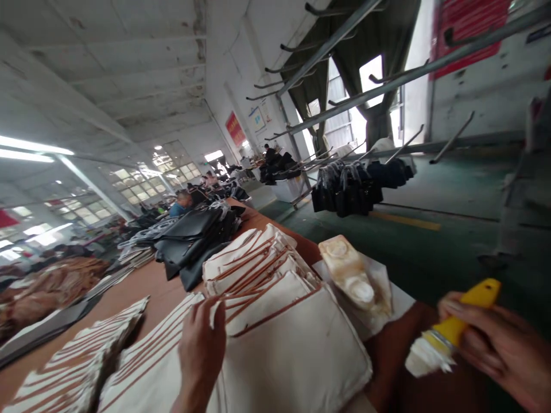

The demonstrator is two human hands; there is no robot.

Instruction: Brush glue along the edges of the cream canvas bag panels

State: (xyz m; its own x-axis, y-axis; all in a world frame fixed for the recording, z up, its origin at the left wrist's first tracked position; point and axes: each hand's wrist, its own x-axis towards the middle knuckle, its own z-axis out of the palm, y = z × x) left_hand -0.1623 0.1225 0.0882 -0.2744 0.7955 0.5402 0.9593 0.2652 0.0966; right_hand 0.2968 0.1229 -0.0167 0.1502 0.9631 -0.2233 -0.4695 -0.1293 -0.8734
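**Brush in one hand, canvas edge in the other**

The stack of cream panels (293, 344) fills the middle of the brown table (150, 281). The panels are coarse woven cloth, flat and roughly rectangular, each edged with thin brown piping, and they overlap like shingles.

The left hand (201, 344) lies on the near left side of the stack. Its fingertips are closed on the edge of one panel, and a corner of pale cloth shows between them.

Right of the stack and clear of it, the right hand (499, 344) is wrapped around a brush (451, 332). The brush has a smooth yellow plastic handle, a metal band and stubby white bristles that point back towards the stack.

Just beyond the stack's right edge, a crumpled sheet of paper (400, 301) carries a glossy, cream-smeared tub (348, 269).

Left of the stack lies a second fan of striped pieces (81, 361). Behind the stack is a heap of smooth black bags (193, 235). More dark bags (353, 189) hang from a metal rack further behind and to the right.
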